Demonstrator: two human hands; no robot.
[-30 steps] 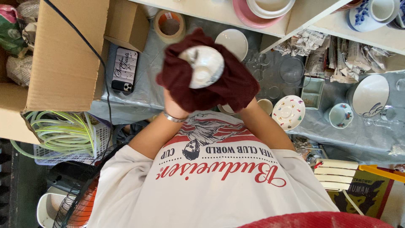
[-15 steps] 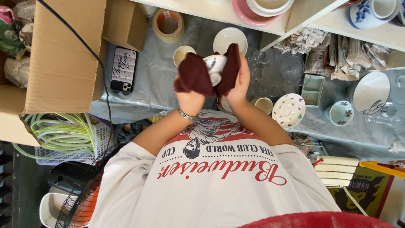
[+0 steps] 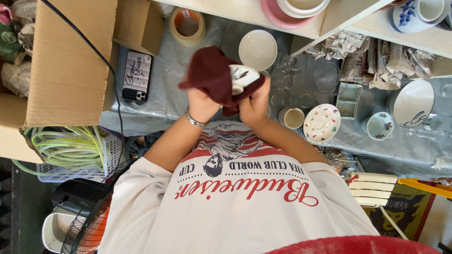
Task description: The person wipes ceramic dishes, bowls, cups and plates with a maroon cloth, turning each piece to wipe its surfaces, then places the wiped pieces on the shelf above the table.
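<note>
Maroon cloth (image 3: 210, 75) around white cup (image 3: 241, 76), both hands' grip (image 3: 202, 104) (image 3: 254, 104)

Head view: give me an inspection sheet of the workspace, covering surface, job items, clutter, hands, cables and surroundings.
Surface: table under a grey plastic sheet.
Job's things: white cup, partly wrapped in a dark red cloth, held above the table.
Clutter: tape roll, phone, white bowl, dotted saucer, flowered cup, clear glasses.
Grippers: left hand grips the cloth; right hand holds the cup through it.
Cables: black cable crosses the cardboard box.
Surroundings: white shelf above; fan and basket of green hose lower left.
</note>
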